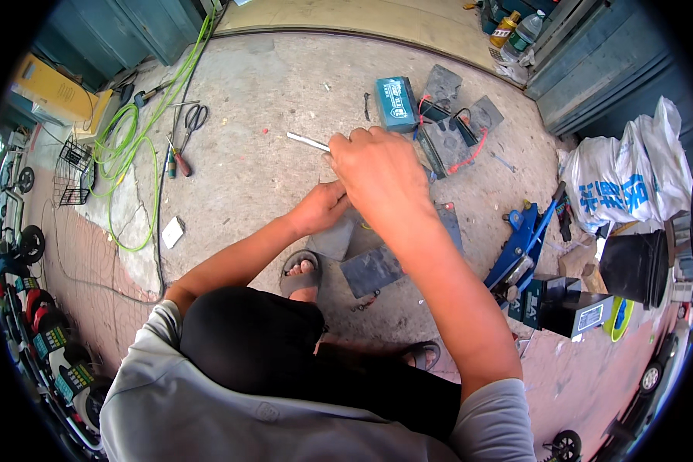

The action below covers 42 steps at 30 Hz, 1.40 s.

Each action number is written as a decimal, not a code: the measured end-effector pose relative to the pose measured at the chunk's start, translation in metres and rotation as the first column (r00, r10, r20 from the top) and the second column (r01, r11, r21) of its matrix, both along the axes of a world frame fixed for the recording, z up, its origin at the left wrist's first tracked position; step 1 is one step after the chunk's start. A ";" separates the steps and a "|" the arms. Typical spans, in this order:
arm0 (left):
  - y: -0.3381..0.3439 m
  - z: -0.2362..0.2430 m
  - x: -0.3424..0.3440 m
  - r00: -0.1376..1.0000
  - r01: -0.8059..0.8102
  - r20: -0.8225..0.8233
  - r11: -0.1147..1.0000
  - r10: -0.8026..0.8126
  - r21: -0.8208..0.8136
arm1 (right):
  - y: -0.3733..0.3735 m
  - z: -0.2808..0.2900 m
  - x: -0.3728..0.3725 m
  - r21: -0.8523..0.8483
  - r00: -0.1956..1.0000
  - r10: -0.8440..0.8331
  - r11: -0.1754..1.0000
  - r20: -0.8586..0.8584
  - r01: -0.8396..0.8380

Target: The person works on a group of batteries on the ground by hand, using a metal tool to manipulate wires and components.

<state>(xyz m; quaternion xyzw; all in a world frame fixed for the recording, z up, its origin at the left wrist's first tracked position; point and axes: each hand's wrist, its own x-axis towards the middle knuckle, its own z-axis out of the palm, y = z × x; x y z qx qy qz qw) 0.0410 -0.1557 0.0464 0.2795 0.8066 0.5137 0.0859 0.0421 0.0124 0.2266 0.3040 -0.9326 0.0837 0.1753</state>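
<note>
My right hand (pixel 377 169) is closed round a thin pale metal rod (pixel 304 140), whose end sticks out to the left. Just below it, my left hand (pixel 319 206) has its fingers curled in against the right one; what they hold is hidden. Beyond my hands lie a teal battery (pixel 396 102) and dark battery cases (pixel 446 148) with a red wire (pixel 476 154) and flat grey plates (pixel 485 113). Beneath my forearms a dark slab (pixel 369 271) and a grey plate (pixel 329 240) lie near my sandalled foot (pixel 300 276).
At left are green hose coils (pixel 131 169), scissors (pixel 195 117), screwdrivers (pixel 181 163), a wire basket (pixel 73 173) and parked scooters (pixel 54 346). At right are a blue floor jack (pixel 520 246), white sacks (pixel 616 169), more batteries (pixel 585 312) and a black bin (pixel 631 266). Bottles (pixel 525 35) stand near the doorway.
</note>
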 end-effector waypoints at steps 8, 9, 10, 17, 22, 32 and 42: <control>0.019 0.015 0.002 0.990 0.061 -0.124 0.993 -0.073 -0.098 | 0.014 -0.020 0.004 -0.290 0.949 0.062 0.944 -0.309 -0.156; 0.012 0.007 0.002 0.993 0.062 -0.092 0.989 -0.074 -0.131 | 0.006 -0.020 0.006 -0.369 0.938 0.069 0.907 -0.340 -0.200; 0.013 0.010 0.006 0.995 -0.002 -0.101 0.997 -0.006 -0.083 | 0.002 -0.022 0.010 -0.432 0.930 0.063 0.873 -0.362 -0.227; 0.017 0.012 0.011 0.954 -0.243 -0.194 0.969 0.229 -0.051 | -0.014 -0.105 0.053 -0.804 0.887 0.126 0.491 0.445 0.334; 0.020 0.006 0.013 0.967 -0.135 -0.218 0.991 0.131 -0.002 | -0.008 -0.111 0.049 -0.672 0.929 -0.023 0.683 0.369 0.284; 0.012 0.024 0.001 0.860 -0.185 -0.480 0.982 0.173 0.022 | -0.014 -0.111 0.029 -0.616 0.965 -0.025 0.766 0.261 0.186; 0.007 0.024 -0.008 0.925 -0.149 -0.356 0.989 0.133 -0.017 | -0.005 -0.097 0.022 -0.594 0.938 -0.016 0.770 0.347 0.234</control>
